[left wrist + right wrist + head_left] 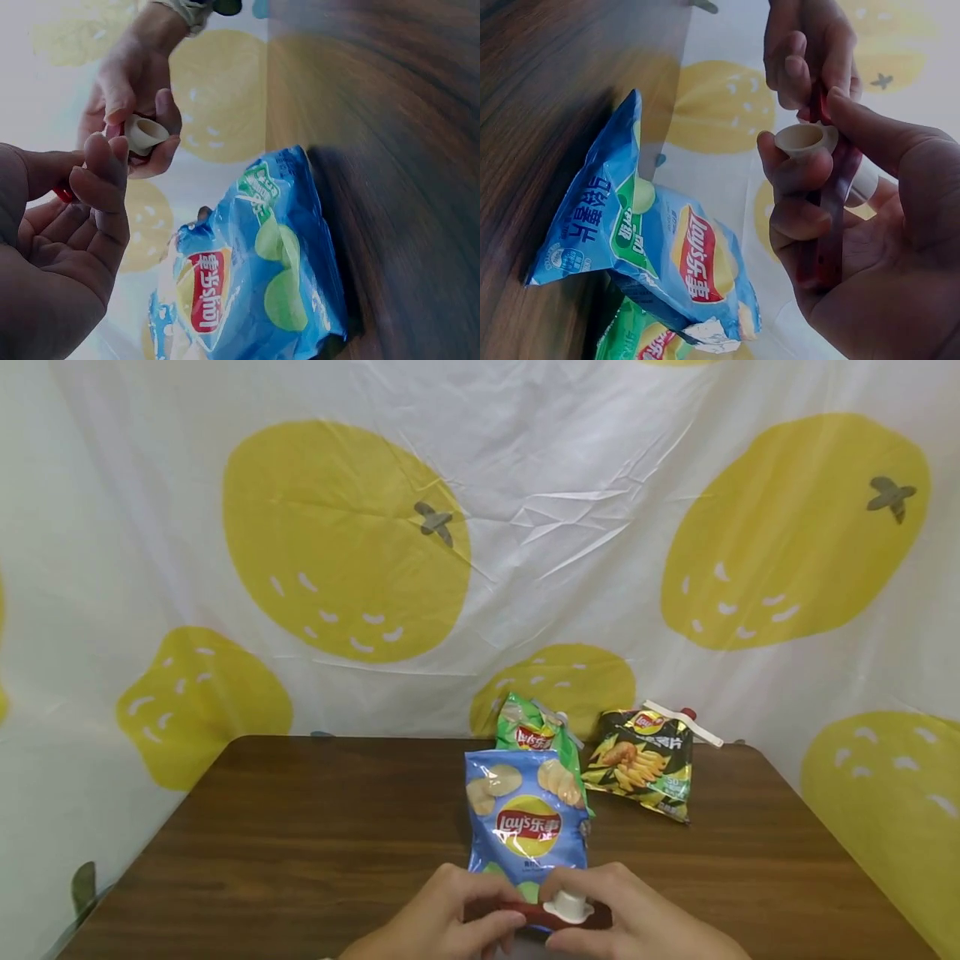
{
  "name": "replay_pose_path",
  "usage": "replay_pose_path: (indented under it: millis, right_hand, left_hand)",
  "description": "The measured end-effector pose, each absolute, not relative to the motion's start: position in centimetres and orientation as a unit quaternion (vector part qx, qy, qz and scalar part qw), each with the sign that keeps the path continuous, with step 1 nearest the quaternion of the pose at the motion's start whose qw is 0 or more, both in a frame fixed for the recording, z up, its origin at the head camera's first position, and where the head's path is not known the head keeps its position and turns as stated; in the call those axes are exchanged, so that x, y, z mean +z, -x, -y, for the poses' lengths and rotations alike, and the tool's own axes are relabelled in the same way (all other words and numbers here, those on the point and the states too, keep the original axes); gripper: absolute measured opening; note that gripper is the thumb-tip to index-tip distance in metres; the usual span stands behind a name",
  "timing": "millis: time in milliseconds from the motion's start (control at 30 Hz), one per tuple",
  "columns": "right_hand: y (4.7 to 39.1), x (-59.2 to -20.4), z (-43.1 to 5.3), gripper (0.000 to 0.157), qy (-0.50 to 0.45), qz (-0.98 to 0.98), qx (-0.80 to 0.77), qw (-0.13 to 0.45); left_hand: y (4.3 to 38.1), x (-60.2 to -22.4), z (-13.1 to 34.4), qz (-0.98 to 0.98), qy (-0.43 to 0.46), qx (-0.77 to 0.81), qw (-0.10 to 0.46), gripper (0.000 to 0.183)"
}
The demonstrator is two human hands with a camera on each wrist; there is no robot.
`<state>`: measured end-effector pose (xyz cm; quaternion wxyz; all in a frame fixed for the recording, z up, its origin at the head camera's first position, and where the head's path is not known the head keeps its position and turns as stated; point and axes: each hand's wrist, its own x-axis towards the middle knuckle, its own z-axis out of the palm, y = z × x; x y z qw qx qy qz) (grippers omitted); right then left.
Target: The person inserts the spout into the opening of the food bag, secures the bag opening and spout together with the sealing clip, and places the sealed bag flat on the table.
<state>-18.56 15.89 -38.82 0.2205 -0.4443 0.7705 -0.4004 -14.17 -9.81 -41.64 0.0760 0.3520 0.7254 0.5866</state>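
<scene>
Both hands hold a red bag-sealing clip point(826, 225) with a white pour spout point(802, 140) near the table's front edge. My right hand point(626, 914) wraps its fingers around the clip beside the spout, thumb along the red bar. At the clip's other end, my left hand point(453, 920) pinches the red strip between thumb and curled fingers. Just beyond the hands, a blue Lay's chip bag point(525, 814) stands on the table. Its lower front is partly hidden by the hands in the head view.
Behind the blue bag are a green Lay's bag point(512, 718) and, to the right, a black Lay's bag point(637, 764) with a white clip point(701, 729) across its top. The brown wooden table point(315, 827) meets a lemon-patterned curtain point(570, 577) at the back.
</scene>
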Motion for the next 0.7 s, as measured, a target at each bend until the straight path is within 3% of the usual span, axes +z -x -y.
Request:
replay_pose_path:
  millis: [267, 500, 700]
  right_hand:
    - [18.78, -38.83, -15.99, 0.016, 0.437, -0.762, -0.416, 0.237]
    - [18.78, -39.16, -15.82, 0.029, 0.421, -0.774, -0.428, 0.205]
    - [18.55, -38.55, -15.6, 0.029, 0.386, -0.796, -0.434, 0.172]
  left_hand:
    - [14.31, -41.53, 10.02, -0.721, -0.343, 0.595, 0.095, 0.019]
    - [14.35, -41.59, 10.01, -0.725, -0.368, 0.581, 0.035, 0.019]
    - [14.37, -41.39, 10.15, -0.708, -0.341, 0.616, 0.051, 0.018]
